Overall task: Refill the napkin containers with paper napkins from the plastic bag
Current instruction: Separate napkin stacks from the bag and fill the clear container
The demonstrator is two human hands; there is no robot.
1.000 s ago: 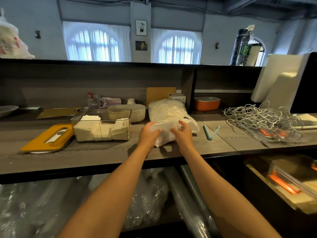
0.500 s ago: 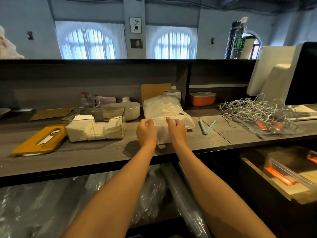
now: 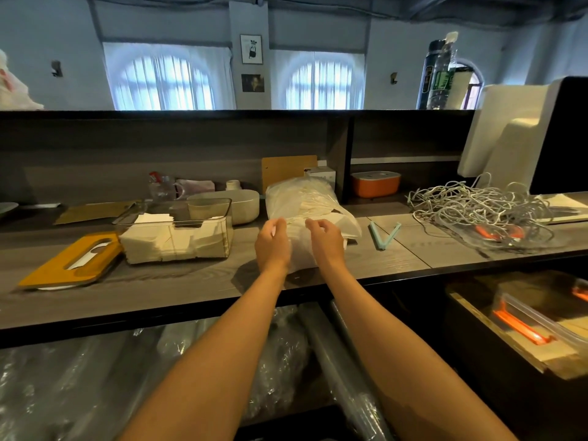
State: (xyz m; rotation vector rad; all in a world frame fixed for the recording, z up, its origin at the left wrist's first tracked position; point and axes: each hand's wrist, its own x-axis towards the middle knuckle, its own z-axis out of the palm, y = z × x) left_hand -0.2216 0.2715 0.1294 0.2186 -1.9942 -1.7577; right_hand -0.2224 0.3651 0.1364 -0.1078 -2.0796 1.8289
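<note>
Plastic bag (image 3: 305,202) mouth now between raised hands (image 3: 299,241)

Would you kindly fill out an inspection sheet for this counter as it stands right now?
Surface: grey wood-grain counter, with a raised back ledge.
Job's things: clear container partly filled with napkins, lid off; yellow lid lying beside it; plastic bag of napkins at centre.
Clutter: white bowl, orange box, teal clip, brown board.
Grips: left hand and right hand both pinch the bag's near end, fingers curled.
Cables: tangled white cable heaped on the right, over a clear tray.
Surroundings: two arched curtained windows, framed pictures between them, bottles on the ledge, white monitor back.
</note>
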